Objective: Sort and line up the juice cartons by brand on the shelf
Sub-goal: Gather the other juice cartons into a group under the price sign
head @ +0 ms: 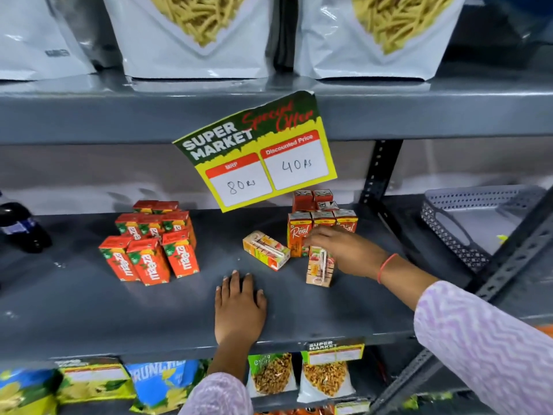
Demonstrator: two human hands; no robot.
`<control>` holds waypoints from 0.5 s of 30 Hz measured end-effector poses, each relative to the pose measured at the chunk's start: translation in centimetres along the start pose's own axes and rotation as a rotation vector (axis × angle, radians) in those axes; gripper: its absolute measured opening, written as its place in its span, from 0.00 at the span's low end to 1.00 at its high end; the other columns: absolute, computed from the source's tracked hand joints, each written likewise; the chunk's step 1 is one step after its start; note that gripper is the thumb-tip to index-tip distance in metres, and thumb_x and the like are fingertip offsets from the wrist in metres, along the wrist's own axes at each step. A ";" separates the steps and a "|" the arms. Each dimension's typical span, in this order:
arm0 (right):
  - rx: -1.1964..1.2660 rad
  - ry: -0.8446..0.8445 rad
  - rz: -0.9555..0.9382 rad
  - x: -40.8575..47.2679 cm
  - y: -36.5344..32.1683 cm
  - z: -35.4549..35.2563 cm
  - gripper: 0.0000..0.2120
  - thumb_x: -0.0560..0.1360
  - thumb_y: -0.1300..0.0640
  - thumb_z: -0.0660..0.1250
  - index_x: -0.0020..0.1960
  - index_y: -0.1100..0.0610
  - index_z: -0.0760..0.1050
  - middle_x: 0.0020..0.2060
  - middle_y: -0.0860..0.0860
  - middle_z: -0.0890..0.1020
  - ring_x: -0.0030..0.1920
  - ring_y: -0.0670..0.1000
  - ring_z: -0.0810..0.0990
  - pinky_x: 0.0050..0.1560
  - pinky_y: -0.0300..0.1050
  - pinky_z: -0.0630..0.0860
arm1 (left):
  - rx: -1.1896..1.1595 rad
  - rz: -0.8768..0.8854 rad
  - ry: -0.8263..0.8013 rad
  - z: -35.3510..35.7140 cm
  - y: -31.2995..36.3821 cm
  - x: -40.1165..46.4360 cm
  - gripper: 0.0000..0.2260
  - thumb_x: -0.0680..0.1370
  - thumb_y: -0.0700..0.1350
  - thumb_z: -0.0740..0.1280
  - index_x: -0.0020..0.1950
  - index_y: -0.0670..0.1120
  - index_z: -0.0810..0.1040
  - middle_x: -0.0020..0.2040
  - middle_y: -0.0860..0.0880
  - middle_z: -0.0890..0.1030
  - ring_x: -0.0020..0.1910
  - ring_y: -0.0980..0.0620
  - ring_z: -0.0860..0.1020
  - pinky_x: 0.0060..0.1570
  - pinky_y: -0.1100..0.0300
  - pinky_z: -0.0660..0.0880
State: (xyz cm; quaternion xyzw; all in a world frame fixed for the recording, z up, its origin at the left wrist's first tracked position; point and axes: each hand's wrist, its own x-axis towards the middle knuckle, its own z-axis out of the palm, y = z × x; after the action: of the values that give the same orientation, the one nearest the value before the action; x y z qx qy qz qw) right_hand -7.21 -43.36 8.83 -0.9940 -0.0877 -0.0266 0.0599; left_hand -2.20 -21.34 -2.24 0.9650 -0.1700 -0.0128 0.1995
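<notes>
On the grey shelf (89, 310), several red Maaza cartons (151, 244) stand grouped at the left. Several orange Real cartons (299, 235) stand in rows at the right, under a hanging price sign. One Real carton (265, 250) lies on its side in front of them. My right hand (341, 250) reaches in from the right and grips the top of another Real carton (319, 269), which stands upright with its straw side facing me. My left hand (239, 307) rests flat, palm down, on the shelf's front part, holding nothing.
A yellow price sign (257, 151) hangs from the shelf above. A dark bottle (21, 226) lies at the far left. A grey perforated basket (472, 223) sits at the right behind a slanted steel brace (508, 265). Snack bags fill the shelves above and below.
</notes>
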 end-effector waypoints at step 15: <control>-0.175 -0.267 0.281 2.4 -0.4 -3.7 0.17 0.70 0.51 0.70 0.53 0.61 0.75 0.53 0.59 0.80 0.51 0.58 0.78 0.43 0.44 0.71 | 0.009 0.002 -0.010 0.0 -0.1 0.1 0.23 0.80 0.53 0.50 0.74 0.49 0.57 0.77 0.46 0.55 0.76 0.45 0.51 0.76 0.51 0.47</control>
State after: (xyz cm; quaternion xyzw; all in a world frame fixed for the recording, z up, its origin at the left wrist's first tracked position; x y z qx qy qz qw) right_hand -5.04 -42.98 12.75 -0.9926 0.0473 0.1061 -0.0359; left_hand -2.05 -21.29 -2.27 0.9656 -0.1721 -0.0167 0.1944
